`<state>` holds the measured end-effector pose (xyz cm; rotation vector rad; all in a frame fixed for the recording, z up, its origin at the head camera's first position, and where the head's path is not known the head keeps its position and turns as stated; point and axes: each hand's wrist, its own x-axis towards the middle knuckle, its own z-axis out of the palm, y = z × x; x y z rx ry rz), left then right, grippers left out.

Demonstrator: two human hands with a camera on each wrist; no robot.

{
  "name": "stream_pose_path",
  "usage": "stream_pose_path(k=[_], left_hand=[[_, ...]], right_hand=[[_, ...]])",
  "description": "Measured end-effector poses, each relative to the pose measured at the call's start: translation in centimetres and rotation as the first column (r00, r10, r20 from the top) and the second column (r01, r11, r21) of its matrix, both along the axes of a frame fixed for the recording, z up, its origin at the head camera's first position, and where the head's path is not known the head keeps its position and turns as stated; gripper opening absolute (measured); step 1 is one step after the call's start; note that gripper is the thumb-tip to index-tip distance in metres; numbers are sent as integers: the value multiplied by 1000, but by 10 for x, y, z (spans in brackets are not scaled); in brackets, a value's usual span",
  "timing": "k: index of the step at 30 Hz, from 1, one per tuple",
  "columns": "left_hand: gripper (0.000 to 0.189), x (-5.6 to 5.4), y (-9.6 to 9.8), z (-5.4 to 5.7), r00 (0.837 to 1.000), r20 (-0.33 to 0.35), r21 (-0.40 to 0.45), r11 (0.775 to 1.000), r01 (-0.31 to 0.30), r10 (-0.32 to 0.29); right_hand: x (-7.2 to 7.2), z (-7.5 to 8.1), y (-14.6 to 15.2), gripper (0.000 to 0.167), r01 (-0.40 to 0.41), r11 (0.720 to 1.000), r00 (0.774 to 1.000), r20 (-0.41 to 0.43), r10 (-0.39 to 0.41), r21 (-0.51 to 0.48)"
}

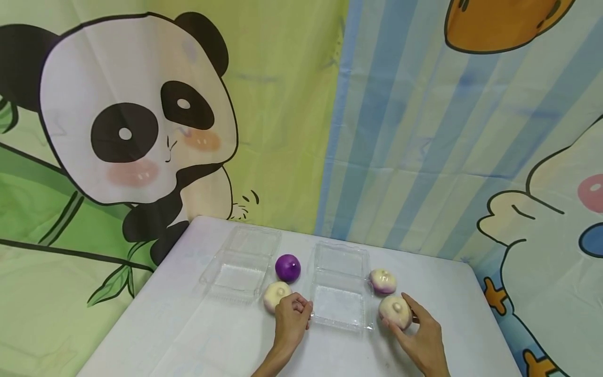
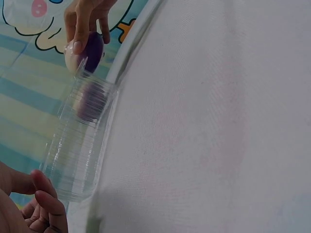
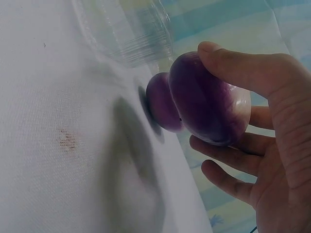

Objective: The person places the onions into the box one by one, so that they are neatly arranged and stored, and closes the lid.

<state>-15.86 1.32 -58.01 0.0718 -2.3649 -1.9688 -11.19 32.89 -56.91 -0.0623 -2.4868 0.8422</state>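
My right hand (image 1: 421,337) grips a round purple-and-cream toy fruit (image 3: 209,97) with a nub on its cream side. In the right wrist view thumb and fingers hold its sides, raised off the table. A similar toy fruit (image 1: 383,281) lies just beyond, beside the right clear plastic box (image 1: 341,303), whose lid is open. My left hand (image 1: 291,322) hovers by that box's near left corner, fingers loosely curled and holding nothing. Whether its fingertips touch the box is unclear. Left of that hand is another cream toy fruit (image 1: 275,296), partly hidden by it.
A second open clear plastic box (image 1: 237,277) stands at the left of the white table (image 1: 188,340). Between the boxes lies a purple ball-shaped toy fruit (image 1: 288,268). Printed cloth (image 1: 282,104) hangs along the table's back edge.
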Motion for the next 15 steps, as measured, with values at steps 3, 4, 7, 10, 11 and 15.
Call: stream_pose_path(k=[3, 4, 7, 10, 11, 15], left_hand=[[17, 0, 0, 0, 1000, -1, 1, 1000, -1, 1], [17, 0, 0, 0, 1000, -1, 2, 1000, -1, 1], [17, 1, 0, 1, 1000, 1, 1, 1000, 0, 0], [17, 1, 0, 2, 1000, 3, -1, 1000, 3, -3], [17, 1, 0, 2, 1000, 2, 0, 1000, 4, -4], [18, 1, 0, 2, 1000, 1, 3, 1000, 8, -8]], right_hand=[[0, 0, 0, 79, 2, 1000, 1000, 0, -2, 1], [0, 1, 1, 79, 2, 1000, 1000, 1, -2, 1], [0, 1, 1, 80, 2, 1000, 1000, 3, -2, 0], [-1, 1, 0, 80, 1, 1000, 1000, 7, -1, -7], [-1, 1, 0, 80, 0, 1000, 1000, 8, 0, -11], [-1, 1, -1, 80, 0, 1000, 1000, 10, 0, -20]])
